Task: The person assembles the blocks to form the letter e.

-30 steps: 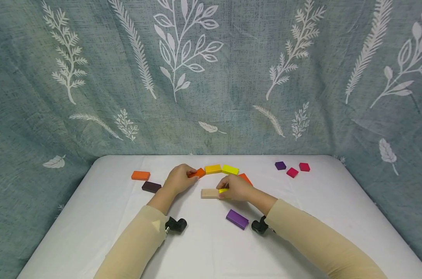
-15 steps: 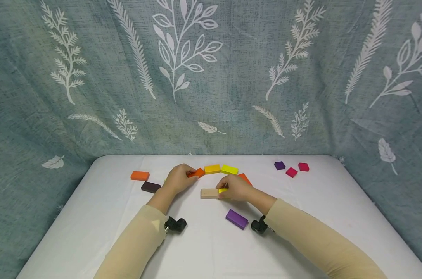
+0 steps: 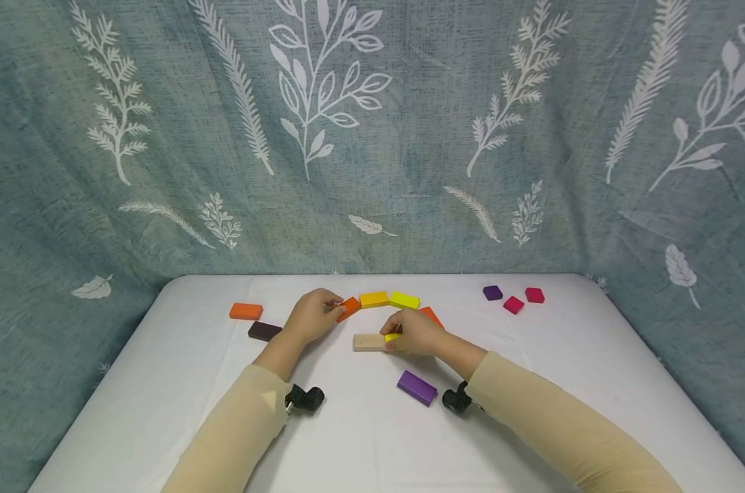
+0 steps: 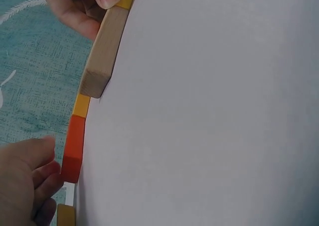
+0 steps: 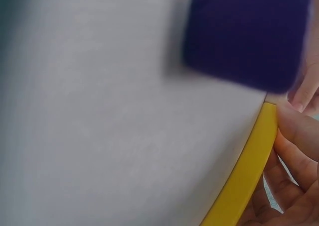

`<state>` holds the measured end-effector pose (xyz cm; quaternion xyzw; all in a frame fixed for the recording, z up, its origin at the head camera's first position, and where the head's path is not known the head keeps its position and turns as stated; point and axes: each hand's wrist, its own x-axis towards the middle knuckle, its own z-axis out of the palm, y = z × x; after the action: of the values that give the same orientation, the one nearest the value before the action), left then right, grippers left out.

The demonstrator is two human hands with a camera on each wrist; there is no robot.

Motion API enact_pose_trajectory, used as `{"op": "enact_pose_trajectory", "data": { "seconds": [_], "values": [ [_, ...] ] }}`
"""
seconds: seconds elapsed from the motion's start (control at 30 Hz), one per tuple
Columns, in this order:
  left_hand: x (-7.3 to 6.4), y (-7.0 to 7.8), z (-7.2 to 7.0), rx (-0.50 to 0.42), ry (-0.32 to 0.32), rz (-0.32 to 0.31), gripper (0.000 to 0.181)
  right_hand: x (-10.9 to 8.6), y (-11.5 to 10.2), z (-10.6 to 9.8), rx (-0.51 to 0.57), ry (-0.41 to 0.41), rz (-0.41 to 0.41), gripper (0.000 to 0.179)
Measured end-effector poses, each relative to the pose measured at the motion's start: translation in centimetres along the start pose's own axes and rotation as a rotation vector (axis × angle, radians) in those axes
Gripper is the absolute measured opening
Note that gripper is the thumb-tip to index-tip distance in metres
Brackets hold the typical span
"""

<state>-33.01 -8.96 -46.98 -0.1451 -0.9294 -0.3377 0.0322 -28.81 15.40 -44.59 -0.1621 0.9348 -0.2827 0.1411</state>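
Note:
Past the far end of the table my left hand is at the left end of an orange block. In the left wrist view its fingers are loosely bent beside that block's end, not wrapped round it. My right hand pinches a yellow block, its thumb at the end that meets a plain wooden block. These two lie end to end in a line, the yellow one mostly hidden by the hand. An amber block and a bright yellow block continue an arc from the orange one.
A red-orange block lies behind my right hand. Nearer stands a purple block. At left are an orange block and a dark brown block. Small pieces, one dark purple and two red, lie at the back right.
My left hand has drawn back slightly to the left and loosened from the orange block, which now shows more of itself and sits a little more angled. The right hand has stayed put.

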Motion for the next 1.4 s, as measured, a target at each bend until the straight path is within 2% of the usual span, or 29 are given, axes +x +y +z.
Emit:
{"op": "enact_pose_trajectory", "data": {
  "seconds": [0.37,0.63,0.87,1.4],
  "values": [
    [-1.0,-0.9,-1.6,-0.013,0.026,-0.008,0.024,-0.1,-0.2,0.1,0.009,0.0,0.019,0.02],
    [-0.8,-0.6,-0.9,0.001,-0.028,0.005,0.025,-0.1,-0.1,-0.1,0.007,0.006,0.013,0.019],
    [-0.7,-0.2,-0.2,0.047,-0.022,0.018,0.021,-0.1,-0.2,0.0,0.002,0.006,0.019,0.019],
    [-0.6,-0.1,-0.4,0.054,-0.041,0.013,0.021,0.1,-0.1,0.1,0.008,0.014,0.01,0.018]
  ]
}}
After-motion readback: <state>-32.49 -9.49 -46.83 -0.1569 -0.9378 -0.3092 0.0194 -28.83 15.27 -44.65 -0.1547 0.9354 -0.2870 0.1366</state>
